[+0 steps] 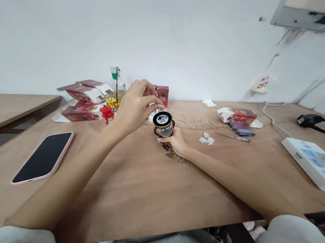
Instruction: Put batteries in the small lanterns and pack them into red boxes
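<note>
Our right hand (175, 141) cups the small round jar (163, 126) from below, fingers wrapped on its glass body, just above the table (132, 188) at centre. This grip appears to keep the black gold-rimmed lid (163, 119) exposed and facing us. Our left hand (137, 104) hangs over the lid, fingertips drawn together beside its rim; we cannot tell whether they pinch anything. The phone (43, 156) lies well apart on the left. The white labels (207, 140) and slim metal tool (233, 137) lie near on the right, probably for easy reach.

head cam | worn, looks forward-down | near over wooden table (143, 189) | faces white wall (74, 23)
</note>
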`<state>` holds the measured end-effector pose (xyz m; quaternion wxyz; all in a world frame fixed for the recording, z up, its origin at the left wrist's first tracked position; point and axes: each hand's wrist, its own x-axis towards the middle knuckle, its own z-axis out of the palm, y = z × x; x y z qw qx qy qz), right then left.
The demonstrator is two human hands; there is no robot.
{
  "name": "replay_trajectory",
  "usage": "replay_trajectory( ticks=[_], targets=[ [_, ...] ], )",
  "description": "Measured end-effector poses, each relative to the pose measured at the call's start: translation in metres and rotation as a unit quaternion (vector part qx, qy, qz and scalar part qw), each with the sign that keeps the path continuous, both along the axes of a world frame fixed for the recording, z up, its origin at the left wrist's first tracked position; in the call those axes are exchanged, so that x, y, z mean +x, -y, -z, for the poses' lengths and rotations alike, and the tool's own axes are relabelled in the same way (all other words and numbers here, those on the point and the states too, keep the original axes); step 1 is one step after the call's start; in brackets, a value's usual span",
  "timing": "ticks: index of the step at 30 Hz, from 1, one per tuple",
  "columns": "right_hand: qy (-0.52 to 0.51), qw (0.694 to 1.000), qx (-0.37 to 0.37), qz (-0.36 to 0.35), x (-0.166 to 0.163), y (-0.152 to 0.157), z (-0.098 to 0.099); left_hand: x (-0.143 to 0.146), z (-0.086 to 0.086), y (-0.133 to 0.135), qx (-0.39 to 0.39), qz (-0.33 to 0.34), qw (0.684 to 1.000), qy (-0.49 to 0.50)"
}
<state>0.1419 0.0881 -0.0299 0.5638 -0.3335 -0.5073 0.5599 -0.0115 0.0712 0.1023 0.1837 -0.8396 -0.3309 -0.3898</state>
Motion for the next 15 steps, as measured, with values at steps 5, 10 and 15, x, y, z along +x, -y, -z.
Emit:
replay_trajectory(
  ticks=[5, 10, 15],
  targets=[
    [0.003, 1.000, -0.006, -0.002, -0.0002, -0.0011, 0.0018, 0.0010, 0.0007, 0.0015, -0.043, -0.038, 0.998, -0.037],
    [0.001, 1.000, -0.002, 0.000, -0.0001, -0.0010, 0.0018, 0.0013, 0.0013, 0.0020, -0.077, -0.043, 0.996, -0.027],
    [0.002, 1.000, -0.018, -0.005, -0.0001, -0.0006, 0.0014, -0.0007, -0.0017, 0.0028, -0.084, -0.043, 0.995, -0.016]
  ],
)
